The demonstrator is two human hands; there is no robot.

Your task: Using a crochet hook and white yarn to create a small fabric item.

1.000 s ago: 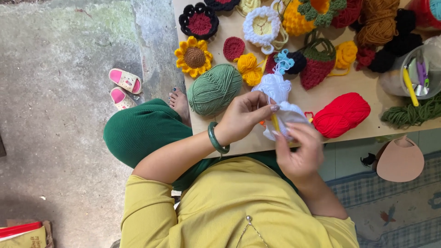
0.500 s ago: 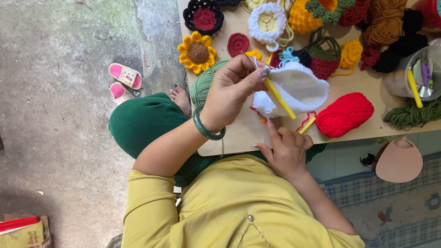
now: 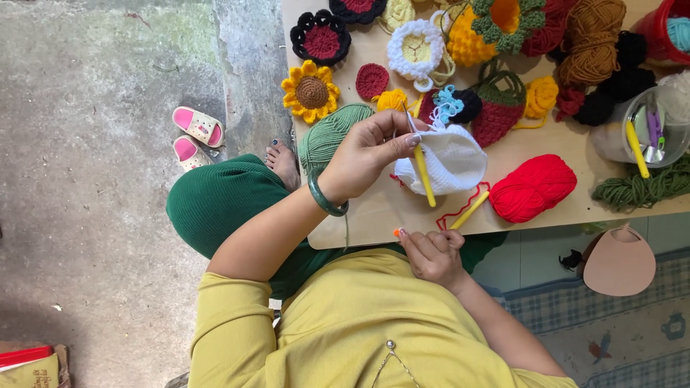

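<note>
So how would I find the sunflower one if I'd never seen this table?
Start at the wooden board covered in yarn and go to its edge nearest the pink sandals. Just above the green yarn ball lies the crocheted sunflower. It is the only flat flower with yellow petals around a brown centre.

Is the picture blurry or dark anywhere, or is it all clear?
Head view: soft, even daylight with no glare or hard shadows. The left hand holding the white crochet piece looks sharp, and so does the right hand. The red yarn ball is crisp too; only the far corners look a bit stretched.
</note>
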